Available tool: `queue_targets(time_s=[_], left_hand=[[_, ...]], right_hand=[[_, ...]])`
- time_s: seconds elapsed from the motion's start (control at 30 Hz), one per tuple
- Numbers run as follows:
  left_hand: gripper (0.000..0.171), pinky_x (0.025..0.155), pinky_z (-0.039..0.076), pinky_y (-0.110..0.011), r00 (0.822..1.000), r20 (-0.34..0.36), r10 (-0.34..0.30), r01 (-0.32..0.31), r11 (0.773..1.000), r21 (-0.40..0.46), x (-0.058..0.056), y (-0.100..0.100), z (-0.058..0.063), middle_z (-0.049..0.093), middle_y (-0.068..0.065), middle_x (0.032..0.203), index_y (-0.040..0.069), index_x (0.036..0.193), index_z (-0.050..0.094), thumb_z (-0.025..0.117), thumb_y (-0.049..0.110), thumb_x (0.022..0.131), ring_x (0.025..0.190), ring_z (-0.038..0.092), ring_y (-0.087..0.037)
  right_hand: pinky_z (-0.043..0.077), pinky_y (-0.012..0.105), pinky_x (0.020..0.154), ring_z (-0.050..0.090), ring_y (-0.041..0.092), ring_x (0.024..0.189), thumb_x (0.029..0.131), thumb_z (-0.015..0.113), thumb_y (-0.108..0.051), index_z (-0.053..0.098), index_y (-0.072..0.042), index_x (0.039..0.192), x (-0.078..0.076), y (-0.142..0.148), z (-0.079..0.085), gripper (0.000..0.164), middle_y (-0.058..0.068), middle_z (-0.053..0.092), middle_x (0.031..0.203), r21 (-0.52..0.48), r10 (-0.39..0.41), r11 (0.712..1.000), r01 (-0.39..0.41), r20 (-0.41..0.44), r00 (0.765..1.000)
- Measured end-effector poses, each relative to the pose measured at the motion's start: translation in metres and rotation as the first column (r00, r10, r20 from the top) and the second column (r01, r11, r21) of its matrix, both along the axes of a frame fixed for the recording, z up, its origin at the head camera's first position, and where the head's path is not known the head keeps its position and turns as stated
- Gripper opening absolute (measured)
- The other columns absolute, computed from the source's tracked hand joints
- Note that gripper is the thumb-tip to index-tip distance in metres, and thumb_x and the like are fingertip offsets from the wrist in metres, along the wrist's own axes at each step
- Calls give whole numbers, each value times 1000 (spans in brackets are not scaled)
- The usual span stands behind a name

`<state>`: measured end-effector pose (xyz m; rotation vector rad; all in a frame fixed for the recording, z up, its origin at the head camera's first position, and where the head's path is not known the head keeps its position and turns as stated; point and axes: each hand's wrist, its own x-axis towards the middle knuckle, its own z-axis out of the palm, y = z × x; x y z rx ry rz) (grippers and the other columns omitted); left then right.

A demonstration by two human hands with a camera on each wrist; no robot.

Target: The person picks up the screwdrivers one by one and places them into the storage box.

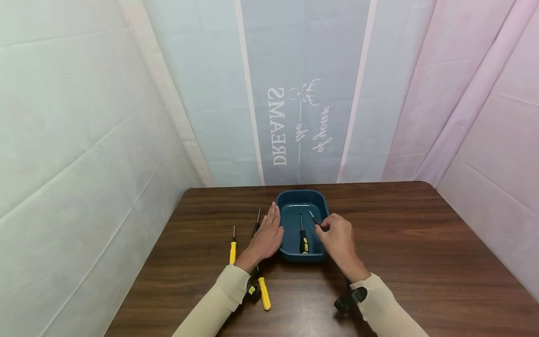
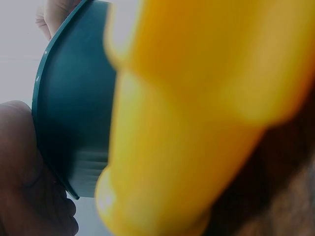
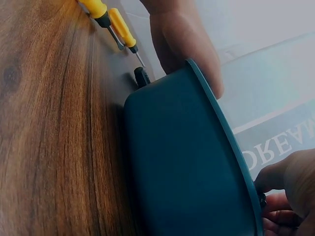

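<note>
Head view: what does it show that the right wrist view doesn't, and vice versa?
Head only: the inside of the dark blue tray, the black-and-yellow screwdriver in it, and the metal shaft of the tool in the right hand.
Right wrist only: a broad look at the tray's outer wall, and the butt end of a black handle beside the tray, covered by the left hand in the head view.
Both: tray, both hands, two yellow-handled screwdrivers, table, printed backdrop.
</note>
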<state>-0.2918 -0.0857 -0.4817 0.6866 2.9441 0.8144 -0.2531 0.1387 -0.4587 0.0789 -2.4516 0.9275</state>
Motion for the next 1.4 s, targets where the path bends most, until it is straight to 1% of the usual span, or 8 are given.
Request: queue_targets(time_s=[0.13, 0.27, 0.37, 0.5, 0.67, 0.87, 1.1, 1.4], left_hand=[[64, 125, 10, -43, 1000, 6, 2, -2, 1000, -8, 0, 1, -1, -13, 1, 169, 7, 163, 2, 32, 28, 110, 156, -4, -15], [64, 125, 11, -45, 1000, -3, -4, 4, 1000, 0, -2, 1, -3, -8, -5, 171, 4, 163, 5, 32, 27, 110, 156, -2, -18], [63, 124, 12, -46, 1000, -9, -7, 7, 1000, 4, -1, 2, -3, -6, -7, 171, 2, 162, 7, 33, 26, 110, 156, -1, -18], [63, 125, 11, -44, 1000, -13, -5, 5, 1000, -4, -1, 1, -3, -8, -4, 171, 2, 162, 7, 33, 27, 110, 156, -2, -17], [63, 125, 12, -45, 1000, -15, -4, 4, 1000, 1, -1, 0, -3, -10, -2, 170, 2, 162, 7, 33, 27, 110, 156, -1, -18], [64, 124, 13, -47, 1000, -14, -3, 3, 1000, -2, -2, 0, -5, -10, -2, 170, 4, 163, 4, 33, 27, 110, 156, -1, -18], [65, 125, 11, -44, 1000, -12, 1, -1, 1000, -7, -2, 0, -4, -10, -2, 170, 7, 163, 1, 32, 28, 110, 156, -3, -16], [65, 125, 10, -41, 1000, -7, 2, -2, 1000, -31, -2, 0, -4, -13, 0, 170, 9, 163, -2, 26, 36, 110, 155, -5, -14]], right_hand=[[53, 42, 64, 61, 23, 70, 78, 87, -12, 72, -1, 72, -1, -3, -1, 20, 9, 65, 77, 44, -9, 999, 9, -1, 1000], [44, 47, 75, 56, 27, 77, 76, 89, -16, 75, -2, 70, -2, -6, -2, 21, 9, 68, 77, 134, -31, 990, 31, -3, 1000], [38, 51, 78, 54, 28, 77, 74, 90, -19, 75, -4, 68, -4, -8, -2, 22, 8, 69, 75, 195, -50, 979, 53, -20, 999], [37, 55, 81, 53, 27, 75, 73, 91, -20, 73, -7, 64, -6, -10, -4, 24, 5, 66, 69, 234, -59, 970, 62, -21, 998], [38, 57, 85, 54, 28, 76, 74, 90, -20, 70, -9, 58, -10, -12, -6, 28, 4, 63, 67, 287, -49, 957, 41, 24, 998], [37, 53, 81, 55, 28, 76, 76, 88, -20, 65, -13, 50, -12, -16, -7, 35, 2, 60, 65, 358, -39, 933, 14, 63, 997], [34, 48, 73, 53, 28, 71, 78, 86, -21, 49, -17, 42, -15, -19, -11, 52, -2, 48, 53, 395, -28, 918, -8, 87, 996], [32, 47, 72, 52, 27, 69, 77, 87, -24, 47, -18, 44, -18, -21, -12, 52, -4, 41, 47, 451, -32, 892, -29, 126, 992]])
